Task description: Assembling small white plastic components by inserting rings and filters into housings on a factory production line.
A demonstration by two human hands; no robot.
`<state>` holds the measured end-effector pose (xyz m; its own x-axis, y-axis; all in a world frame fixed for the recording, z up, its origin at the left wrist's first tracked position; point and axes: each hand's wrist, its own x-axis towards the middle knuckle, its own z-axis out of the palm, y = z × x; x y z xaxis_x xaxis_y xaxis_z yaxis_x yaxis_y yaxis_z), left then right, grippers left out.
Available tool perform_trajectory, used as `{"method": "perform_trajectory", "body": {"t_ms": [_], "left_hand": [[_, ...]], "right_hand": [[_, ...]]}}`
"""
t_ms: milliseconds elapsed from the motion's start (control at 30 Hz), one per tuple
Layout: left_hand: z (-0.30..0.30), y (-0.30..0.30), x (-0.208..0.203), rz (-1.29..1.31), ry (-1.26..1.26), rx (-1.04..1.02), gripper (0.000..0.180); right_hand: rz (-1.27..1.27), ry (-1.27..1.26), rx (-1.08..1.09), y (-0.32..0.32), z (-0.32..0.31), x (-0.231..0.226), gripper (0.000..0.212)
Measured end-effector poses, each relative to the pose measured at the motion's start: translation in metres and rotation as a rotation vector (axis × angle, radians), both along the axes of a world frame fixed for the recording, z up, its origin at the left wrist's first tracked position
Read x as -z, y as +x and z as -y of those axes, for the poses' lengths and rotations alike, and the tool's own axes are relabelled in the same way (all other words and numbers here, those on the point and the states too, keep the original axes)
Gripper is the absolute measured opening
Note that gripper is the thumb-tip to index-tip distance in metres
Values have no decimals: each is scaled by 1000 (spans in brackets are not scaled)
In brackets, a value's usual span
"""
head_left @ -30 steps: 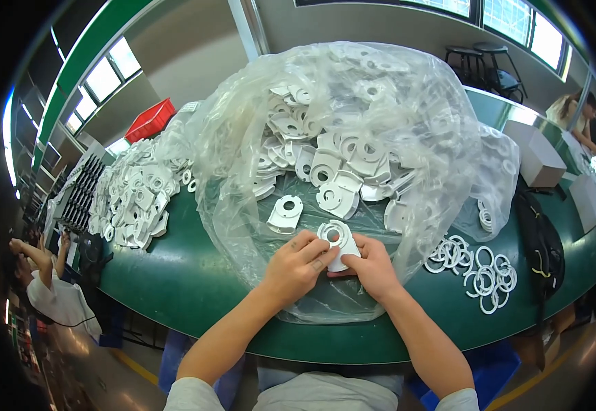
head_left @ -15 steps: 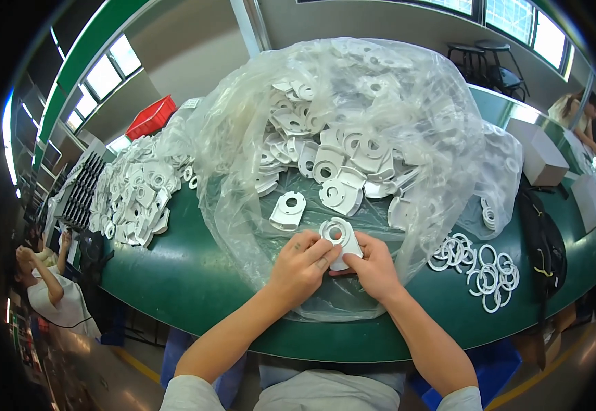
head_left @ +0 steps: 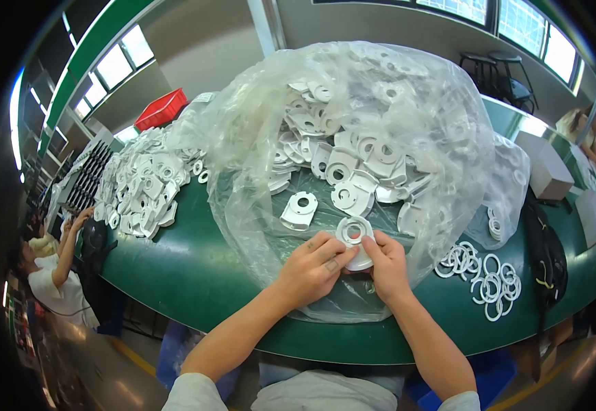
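Between both hands is a white plastic part with a round opening at its far end. Concentric rims show around that opening; whether a separate ring sits in it I cannot tell. My left hand grips the part's left side, fingers bent against it. On the right side, my right hand holds it with the thumb pressed on top near the opening. A similar white part lies just beyond my left hand on the clear plastic bag. Deeper in the bag is a heap of such parts.
White rings lie in loose groups on the green table at right. Another heap of white parts is at left, near a red bin. A black bag and white boxes stand far right. People sit at both sides.
The held part has turned slightly in my hands, and my right thumb has moved up to its opening. The whole view has shifted a little. At left, a person's arms have moved.
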<state>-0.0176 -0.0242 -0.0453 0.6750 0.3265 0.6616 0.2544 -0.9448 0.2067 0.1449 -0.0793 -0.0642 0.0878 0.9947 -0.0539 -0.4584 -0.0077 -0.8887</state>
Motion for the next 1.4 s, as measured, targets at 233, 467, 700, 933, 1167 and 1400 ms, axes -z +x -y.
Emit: {"method": "perform_trajectory", "body": {"t_ms": [233, 467, 700, 933, 1167, 1400], "left_hand": [[3, -1, -10, 459, -839, -5, 29], [3, -9, -13, 465, -641, -37, 24], [1, -9, -13, 516, -594, -5, 21], [-1, -11, -14, 461, -804, -40, 15], [7, -7, -13, 495, -874, -99, 15], [7, -1, -16, 461, -866, -47, 20]], "right_hand": [[72, 110, -17, -1, -2, 5, 24], [92, 126, -68, -8, 1, 12, 23], [111, 149, -67, -5, 0, 13, 23], [190, 149, -64, -4, 1, 12, 21], [63, 150, -72, -18, 8, -11, 23], [365, 167, 59, -12, 5, -8, 27]]}}
